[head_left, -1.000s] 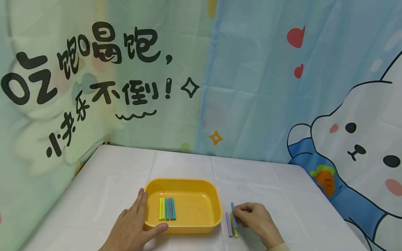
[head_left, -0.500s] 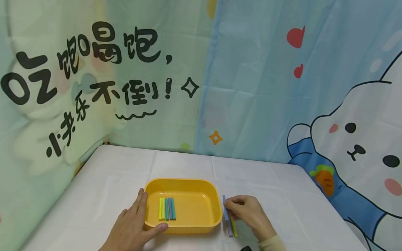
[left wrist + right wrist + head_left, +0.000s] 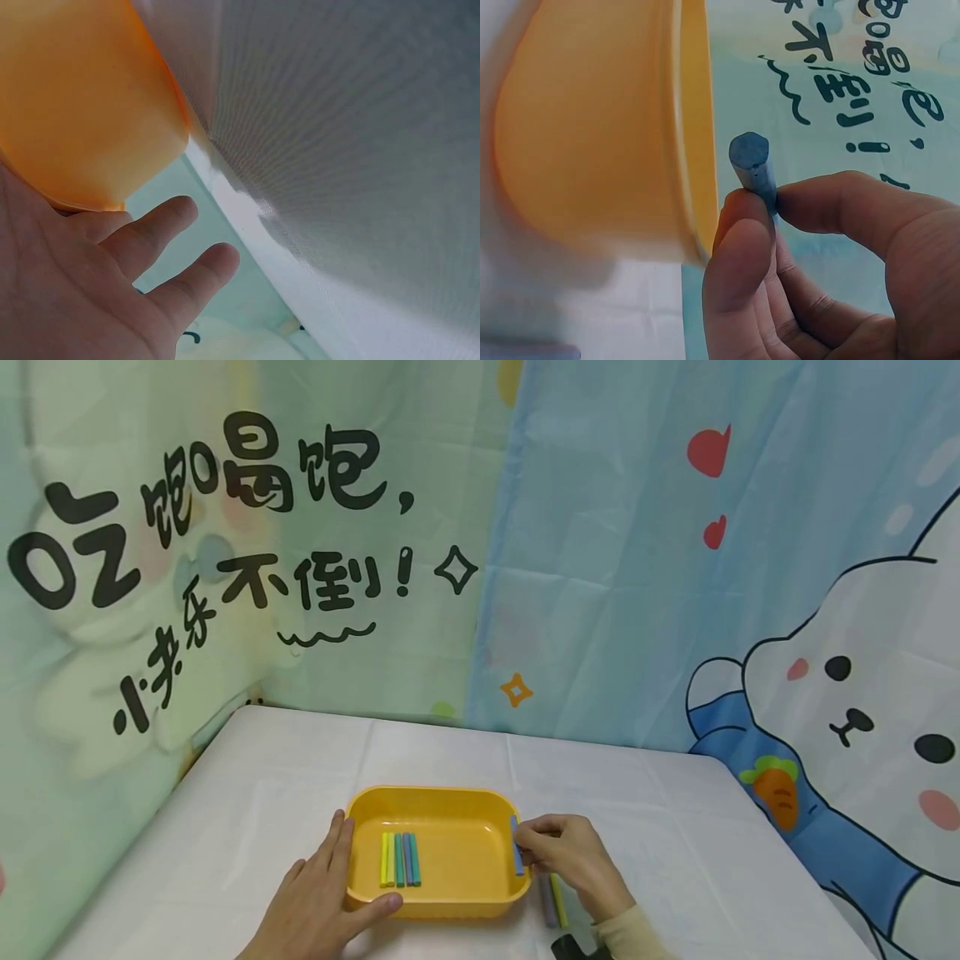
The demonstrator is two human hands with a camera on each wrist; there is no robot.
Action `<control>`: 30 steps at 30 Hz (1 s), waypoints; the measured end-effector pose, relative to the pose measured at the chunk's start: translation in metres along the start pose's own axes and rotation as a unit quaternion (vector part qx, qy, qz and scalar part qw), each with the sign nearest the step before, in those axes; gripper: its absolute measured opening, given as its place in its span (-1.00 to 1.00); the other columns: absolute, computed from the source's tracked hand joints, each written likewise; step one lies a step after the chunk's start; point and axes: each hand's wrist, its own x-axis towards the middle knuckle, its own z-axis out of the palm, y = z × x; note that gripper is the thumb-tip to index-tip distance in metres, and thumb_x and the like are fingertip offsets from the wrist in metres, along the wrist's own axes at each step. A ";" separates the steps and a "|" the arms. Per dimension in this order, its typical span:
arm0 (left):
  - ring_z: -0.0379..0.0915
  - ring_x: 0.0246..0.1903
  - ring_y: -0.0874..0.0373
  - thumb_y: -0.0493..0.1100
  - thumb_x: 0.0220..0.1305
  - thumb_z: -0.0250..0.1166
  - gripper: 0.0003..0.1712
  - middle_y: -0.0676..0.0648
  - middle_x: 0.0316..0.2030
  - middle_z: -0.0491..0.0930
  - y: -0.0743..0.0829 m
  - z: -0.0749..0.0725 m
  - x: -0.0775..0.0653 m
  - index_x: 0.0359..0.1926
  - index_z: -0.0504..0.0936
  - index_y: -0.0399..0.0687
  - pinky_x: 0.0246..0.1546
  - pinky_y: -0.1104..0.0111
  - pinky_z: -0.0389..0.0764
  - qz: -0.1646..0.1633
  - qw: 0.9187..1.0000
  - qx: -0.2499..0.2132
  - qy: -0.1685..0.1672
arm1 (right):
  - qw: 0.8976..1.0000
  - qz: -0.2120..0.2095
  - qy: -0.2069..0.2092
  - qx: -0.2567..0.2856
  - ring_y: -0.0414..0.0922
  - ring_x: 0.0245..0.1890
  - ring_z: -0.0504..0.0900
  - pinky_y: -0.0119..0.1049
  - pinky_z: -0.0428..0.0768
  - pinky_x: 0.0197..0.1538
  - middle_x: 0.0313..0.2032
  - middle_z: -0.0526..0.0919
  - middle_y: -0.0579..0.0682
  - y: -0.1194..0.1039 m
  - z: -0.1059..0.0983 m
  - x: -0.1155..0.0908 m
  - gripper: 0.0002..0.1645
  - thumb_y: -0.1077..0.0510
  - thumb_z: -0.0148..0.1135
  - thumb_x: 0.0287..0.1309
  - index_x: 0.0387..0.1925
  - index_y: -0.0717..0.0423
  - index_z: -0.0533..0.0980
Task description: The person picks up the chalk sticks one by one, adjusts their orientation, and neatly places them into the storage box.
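Blue stick (image 3: 517,847), in the head view, is pinched by the right hand (image 3: 573,864). The fingers of that hand are bent in, with just their tips closed on the stick. The stick is seen at those fingertips, on the side toward the left hand (image 3: 322,885), across the nearest rim of the yellow tray (image 3: 442,911). Whether the rim is touched by the stick cannot be told. At its other end the tray is touched by the left hand, which is opened wide, with its fingers laid along the side and its thumb put at the near rim. Five short sticks are lined up in the tray, closer to the left hand: two yellow sticks (image 3: 387,860), then two green sticks (image 3: 399,860) with a bluish stick (image 3: 407,860) between them. Below the right hand, a purple stick (image 3: 548,906) and a yellow-green stick (image 3: 558,902) are laid side by side on the white table (image 3: 435,752).

In the left wrist view, the open palm is shown with its fingers kept apart, and the tray is seen right beside it.

In the right wrist view, the blue stick is held between thumb and finger, with its flat-sided end poking out past them. The tray wall is seen just beside the fingertips, and black writing (image 3: 840,90) is shown behind the hand.
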 end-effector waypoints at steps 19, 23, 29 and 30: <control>0.24 0.39 -0.20 0.77 0.02 0.01 0.50 -0.24 0.59 -0.12 0.000 -0.001 0.000 0.61 -0.16 -0.24 0.28 -0.13 0.31 -0.007 1.000 -0.007 -0.009 | 0.997 -0.057 -0.004 -0.061 -0.08 -0.47 0.71 -0.20 0.73 -0.33 -0.47 0.73 0.04 -0.015 0.032 0.007 -0.74 0.15 0.37 0.14 -0.26 0.30 0.70; 0.25 0.39 -0.19 0.77 0.02 0.01 0.50 -0.24 0.59 -0.12 0.001 -0.001 0.000 0.61 -0.15 -0.24 0.29 -0.11 0.31 -0.008 1.000 -0.006 -0.008 | 0.995 -0.064 -0.008 -0.070 -0.10 -0.48 0.71 -0.21 0.73 -0.35 -0.47 0.73 0.03 -0.016 0.041 0.010 -0.72 0.15 0.37 0.12 -0.25 0.33 0.69; 0.24 0.40 -0.18 0.77 0.03 0.00 0.50 -0.24 0.59 -0.12 0.000 -0.001 0.001 0.61 -0.14 -0.24 0.29 -0.11 0.31 -0.004 1.000 -0.003 -0.004 | 0.996 -0.064 -0.024 -0.062 -0.12 -0.47 0.70 -0.20 0.73 -0.33 -0.47 0.73 0.03 -0.014 0.050 0.014 -0.73 0.15 0.35 0.12 -0.25 0.31 0.70; 0.24 0.40 -0.18 0.78 0.02 -0.01 0.50 -0.24 0.59 -0.11 0.000 -0.001 0.001 0.61 -0.14 -0.24 0.29 -0.12 0.31 -0.005 1.000 -0.003 -0.004 | 0.996 -0.063 -0.028 -0.059 -0.12 -0.47 0.69 -0.20 0.73 -0.33 -0.46 0.73 0.03 -0.014 0.051 0.014 -0.73 0.15 0.35 0.13 -0.25 0.31 0.71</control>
